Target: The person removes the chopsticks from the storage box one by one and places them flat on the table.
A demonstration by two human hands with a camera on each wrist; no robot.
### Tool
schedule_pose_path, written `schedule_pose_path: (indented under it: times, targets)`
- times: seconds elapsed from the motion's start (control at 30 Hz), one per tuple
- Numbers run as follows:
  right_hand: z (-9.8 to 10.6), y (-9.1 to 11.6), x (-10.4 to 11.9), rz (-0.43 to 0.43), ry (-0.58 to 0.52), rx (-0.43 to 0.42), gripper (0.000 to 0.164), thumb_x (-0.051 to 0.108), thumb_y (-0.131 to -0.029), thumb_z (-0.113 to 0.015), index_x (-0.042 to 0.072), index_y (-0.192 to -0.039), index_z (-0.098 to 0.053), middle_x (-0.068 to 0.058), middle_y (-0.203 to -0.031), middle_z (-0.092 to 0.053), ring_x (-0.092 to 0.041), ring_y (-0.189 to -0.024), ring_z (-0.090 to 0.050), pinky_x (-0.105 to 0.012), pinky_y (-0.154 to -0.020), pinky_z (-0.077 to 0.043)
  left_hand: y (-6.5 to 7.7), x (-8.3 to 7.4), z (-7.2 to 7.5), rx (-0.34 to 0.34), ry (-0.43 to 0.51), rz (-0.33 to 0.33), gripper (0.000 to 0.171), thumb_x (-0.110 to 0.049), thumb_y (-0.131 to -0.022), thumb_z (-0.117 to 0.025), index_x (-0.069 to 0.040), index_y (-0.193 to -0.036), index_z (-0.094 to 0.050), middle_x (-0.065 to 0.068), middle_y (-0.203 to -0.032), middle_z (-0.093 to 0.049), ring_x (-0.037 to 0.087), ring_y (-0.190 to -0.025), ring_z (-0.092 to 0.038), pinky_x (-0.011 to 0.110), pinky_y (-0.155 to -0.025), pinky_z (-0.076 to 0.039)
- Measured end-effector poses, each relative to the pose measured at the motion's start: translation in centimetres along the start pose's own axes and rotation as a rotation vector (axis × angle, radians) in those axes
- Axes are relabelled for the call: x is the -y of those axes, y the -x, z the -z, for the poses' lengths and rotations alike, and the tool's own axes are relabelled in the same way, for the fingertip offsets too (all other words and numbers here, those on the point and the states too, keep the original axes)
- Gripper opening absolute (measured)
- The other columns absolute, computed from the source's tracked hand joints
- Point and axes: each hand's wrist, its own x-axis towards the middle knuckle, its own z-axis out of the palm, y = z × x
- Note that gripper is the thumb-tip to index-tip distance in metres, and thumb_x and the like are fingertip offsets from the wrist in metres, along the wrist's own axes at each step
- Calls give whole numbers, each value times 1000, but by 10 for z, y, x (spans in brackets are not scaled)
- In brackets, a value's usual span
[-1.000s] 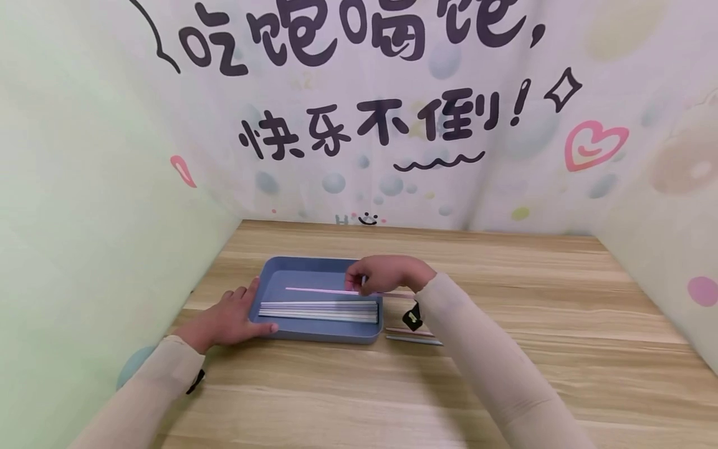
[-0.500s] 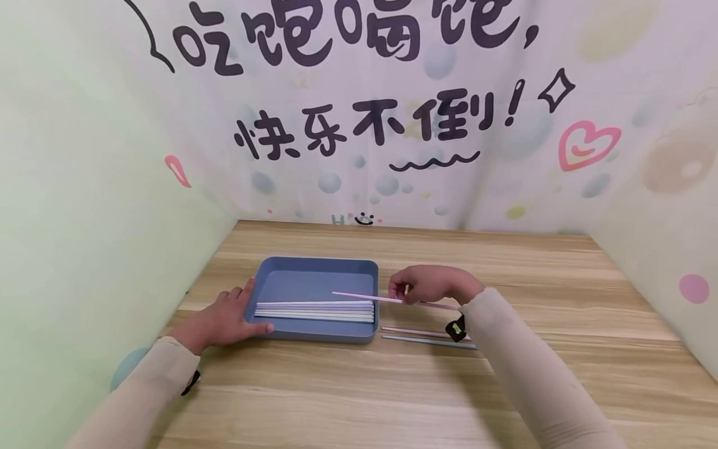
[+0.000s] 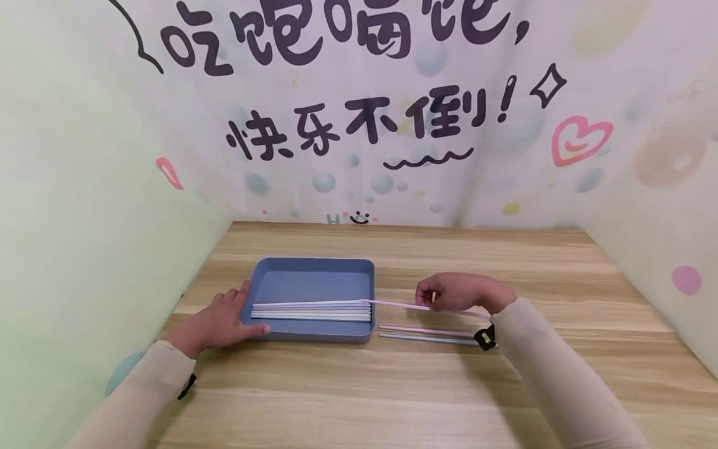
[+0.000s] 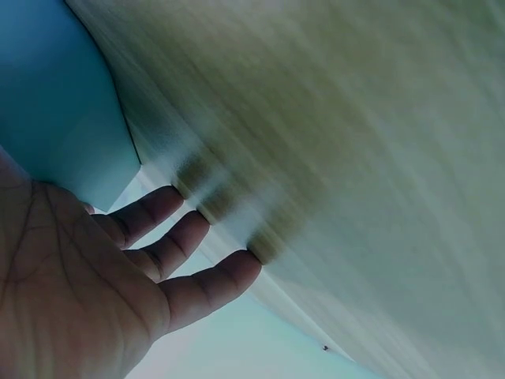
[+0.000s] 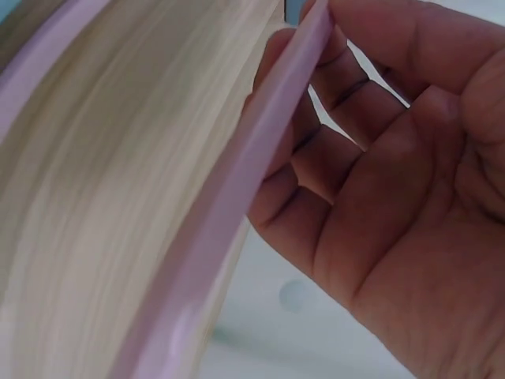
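Between the thumb and fingers of my right hand (image 3: 457, 291) is a pink chopstick (image 3: 392, 304), held above the table just right of the blue tray (image 3: 308, 284). One end of it reaches over the tray's right rim. The right wrist view shows this chopstick (image 5: 209, 229) pinched at the fingertips. My left hand (image 3: 215, 321) rests against the tray's left side, its thumb along the front corner. In the left wrist view, the extended fingers (image 4: 213, 288) touch the table beside the tray wall. Several pale chopsticks (image 3: 311, 312) lie side by side in the tray's front half.
A second pink chopstick (image 3: 423, 330) and a light blue chopstick (image 3: 423, 338) lie on the wooden table (image 3: 348, 386), right of the tray, partly hidden by my right wrist. A patterned curtain (image 3: 314, 199) stands behind the table, with pale walls at both sides.
My right hand has moved right with the pink chopstick, from over the tray to beside it. More of the two chopsticks on the table shows. The left hand stays at the tray.
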Motion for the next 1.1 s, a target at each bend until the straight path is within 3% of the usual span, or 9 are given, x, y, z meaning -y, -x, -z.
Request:
schedule_pose_path:
  times: [0.3,0.57,0.83,1.1]
  targets:
    - [1,14,-13,22,11,0,20,-11,-85,-54,6,-94,-61,1,-86,-55,-18,-81,-51,-30,-71,-42,1,1,-1,23,13,18,120,-70,-83,-62,14,-151,-11,41,-137,-39,59,-124,-37,63,-98,-38]
    - [-4,24,-23,-48,-18,0,22,-12,-83,-50,4,-93,-61,1,-82,-54,-14,-72,-47,-27,-63,-39,1,3,-3,1,16,3,119,-69,-83,-63,14,-151,-13,41,-135,-41,60,-122,-38,62,-97,-39]
    - [-13,22,-26,-43,-47,-1,32,-16,-76,-42,4,-91,-62,-1,-79,-53,-14,-70,-46,-26,-63,-38,3,4,-1,-18,6,-8,118,-68,-82,-64,15,-150,-16,40,-133,-43,59,-120,-40,62,-96,-40]
    - [-20,19,-25,-48,-29,-18,30,-18,-78,-45,3,-92,-62,-2,-79,-52,-15,-72,-47,-26,-65,-39,1,3,-2,-9,2,-10,119,-69,-83,-63,14,-151,-14,40,-134,-42,59,-121,-39,62,-97,-39]
